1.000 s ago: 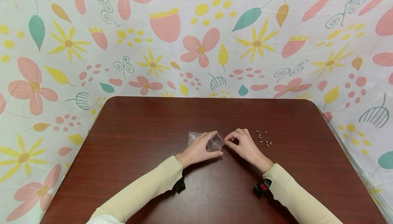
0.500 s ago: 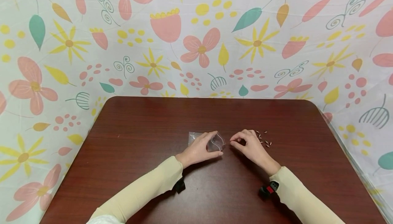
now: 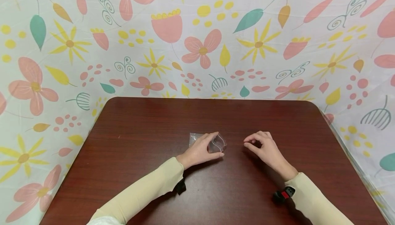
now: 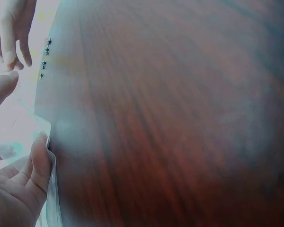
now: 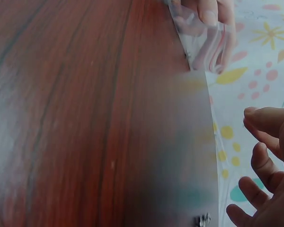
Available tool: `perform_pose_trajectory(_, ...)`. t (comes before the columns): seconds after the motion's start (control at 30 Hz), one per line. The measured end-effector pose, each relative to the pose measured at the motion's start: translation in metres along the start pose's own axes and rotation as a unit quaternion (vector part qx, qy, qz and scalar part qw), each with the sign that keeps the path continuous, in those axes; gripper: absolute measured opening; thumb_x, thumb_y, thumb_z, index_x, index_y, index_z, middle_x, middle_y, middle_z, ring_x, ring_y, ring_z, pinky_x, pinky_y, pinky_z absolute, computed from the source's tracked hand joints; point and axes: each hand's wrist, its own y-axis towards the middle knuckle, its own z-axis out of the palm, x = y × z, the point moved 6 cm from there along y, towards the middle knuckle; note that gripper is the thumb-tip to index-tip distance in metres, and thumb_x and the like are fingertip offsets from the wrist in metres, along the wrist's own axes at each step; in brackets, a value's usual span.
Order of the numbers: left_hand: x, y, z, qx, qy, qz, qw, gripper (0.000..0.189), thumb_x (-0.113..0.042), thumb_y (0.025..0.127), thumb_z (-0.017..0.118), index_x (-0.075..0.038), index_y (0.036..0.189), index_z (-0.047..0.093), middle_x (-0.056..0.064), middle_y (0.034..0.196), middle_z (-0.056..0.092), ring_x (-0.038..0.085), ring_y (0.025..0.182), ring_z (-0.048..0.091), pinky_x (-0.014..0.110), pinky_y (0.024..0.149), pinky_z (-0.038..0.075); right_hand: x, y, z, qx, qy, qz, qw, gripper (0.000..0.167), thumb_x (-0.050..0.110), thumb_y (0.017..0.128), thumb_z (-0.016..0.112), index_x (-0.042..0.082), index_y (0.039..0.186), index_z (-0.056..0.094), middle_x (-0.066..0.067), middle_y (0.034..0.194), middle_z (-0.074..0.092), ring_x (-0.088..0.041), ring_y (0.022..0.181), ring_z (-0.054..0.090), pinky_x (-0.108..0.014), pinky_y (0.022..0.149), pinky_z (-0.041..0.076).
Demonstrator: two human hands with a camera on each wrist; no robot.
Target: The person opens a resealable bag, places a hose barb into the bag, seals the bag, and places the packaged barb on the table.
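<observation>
Clear zip bag [image 3: 217, 144], one: lying on the dark wood-grain table [image 3: 148, 125], near the middle. Showing a flat end left of the holding hand and a gaping mouth on the right, with seal lines curving across. Likely handling as very light, soft and limp, slick to the touch, apt to be collapsing sooner than tearing. Judged best for gripping at the rim beside the seal, thumb on one edge and fingers on the other.

Left hand [image 3: 200, 151], one: arching over the bag from the near side and gripping it, with thumb and forefinger spread wide at the two edges of the mouth.

Right hand [image 3: 266, 149], one: hovering to the right of the bag, apart from it. Curling loosely, with thumb and forefinger tips close together; showing nothing between them.

Metal pieces [image 4: 43, 65], small, several: lying loose on the table, hidden from the head view, presumably behind the right hand. Showing in both wrist views, though perhaps too blurred there for a sure count. Likely handling as light, hard and rigid, easily slipping or rolling from the fingertips; calling for a fine pinch round the middle.
</observation>
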Motion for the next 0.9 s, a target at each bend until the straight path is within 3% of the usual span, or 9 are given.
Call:
perform_pose_trajectory(0.7,0.0,-0.001,0.0,0.002,-0.002,-0.004,1.0,0.088,-0.055,0.091,0.077,-0.019,0.162,0.038,0.009,0.143,0.057,0.021,0.119,0.06,0.037,0.095,0.054,-0.035,-0.023,-0.033,-0.033,-0.008,0.008,0.9994,0.02,0.003,0.085,0.084,0.01,0.103,0.08,0.002,0.088,0.064,-0.018,0.101,0.042,-0.037,0.087,0.03)
perform_pose_trajectory(0.9,0.001,-0.001,0.001,0.003,-0.001,-0.005,1.0,0.089,-0.056,0.091,0.076,-0.02,0.162,0.038,0.008,0.143,0.056,0.021,0.119,0.06,0.037,0.094,0.054,-0.043,-0.027,-0.043,-0.05,-0.023,-0.022,0.9983,0.026,-0.002,0.079,0.087,0.012,0.1,0.08,0.003,0.086,0.065,-0.01,0.089,0.047,-0.028,0.091,0.025)
